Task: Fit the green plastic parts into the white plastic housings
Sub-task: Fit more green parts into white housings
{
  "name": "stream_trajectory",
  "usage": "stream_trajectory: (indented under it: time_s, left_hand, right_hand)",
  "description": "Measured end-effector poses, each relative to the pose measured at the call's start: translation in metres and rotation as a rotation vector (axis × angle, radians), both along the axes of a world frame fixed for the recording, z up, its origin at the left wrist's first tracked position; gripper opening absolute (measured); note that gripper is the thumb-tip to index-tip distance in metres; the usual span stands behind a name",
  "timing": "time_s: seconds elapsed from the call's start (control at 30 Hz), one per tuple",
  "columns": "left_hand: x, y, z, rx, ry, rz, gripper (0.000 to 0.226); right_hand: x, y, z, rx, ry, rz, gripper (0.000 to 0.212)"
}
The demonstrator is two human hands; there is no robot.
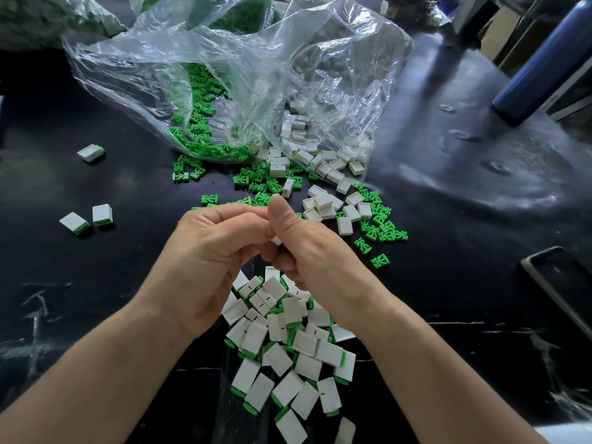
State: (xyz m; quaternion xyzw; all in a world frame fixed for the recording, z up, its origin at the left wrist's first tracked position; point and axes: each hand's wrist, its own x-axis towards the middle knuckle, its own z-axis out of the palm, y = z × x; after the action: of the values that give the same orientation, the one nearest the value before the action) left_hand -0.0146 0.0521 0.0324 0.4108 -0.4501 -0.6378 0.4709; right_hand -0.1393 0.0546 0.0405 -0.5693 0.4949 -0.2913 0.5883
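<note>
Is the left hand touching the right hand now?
Touching. The head view shows fingers of the left hand meeting the thumb of the right hand with no gap; a small white piece peeks out below.

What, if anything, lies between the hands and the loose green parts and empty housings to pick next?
Nothing visible. The left hand and right hand pinch a white piece together; loose green parts and white housings lie uncovered just beyond them. The clear bag covers only the farther ones.
</note>
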Motion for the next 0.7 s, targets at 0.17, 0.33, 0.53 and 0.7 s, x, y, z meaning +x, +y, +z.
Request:
stream_trajectory:
  time_s: [0.17,0.33,0.53,0.7]
  left_hand:
    - [-0.0040,0.0008,0.0031,0.029,0.031,0.040,0.016]
    - [-0.0051,0.0010,0.0034,0.043,0.028,0.046,0.011]
    - [-0.0053,0.0020,0.0022,0.060,0.046,0.045,0.015]
    - [-0.0064,0.0021,0.0005,0.074,0.071,0.049,0.015]
  right_hand:
    - [0.0006,-0.0009,-0.0020,-0.061,0.122,0.013,0.075]
    - [0.0017,-0.0005,-0.0026,-0.071,0.155,-0.015,0.066]
    - [0.0036,-0.0013,-0.0072,-0.069,0.138,-0.035,0.062]
    - [0.0052,-0.0006,-0.0094,-0.069,0.114,-0.044,0.060]
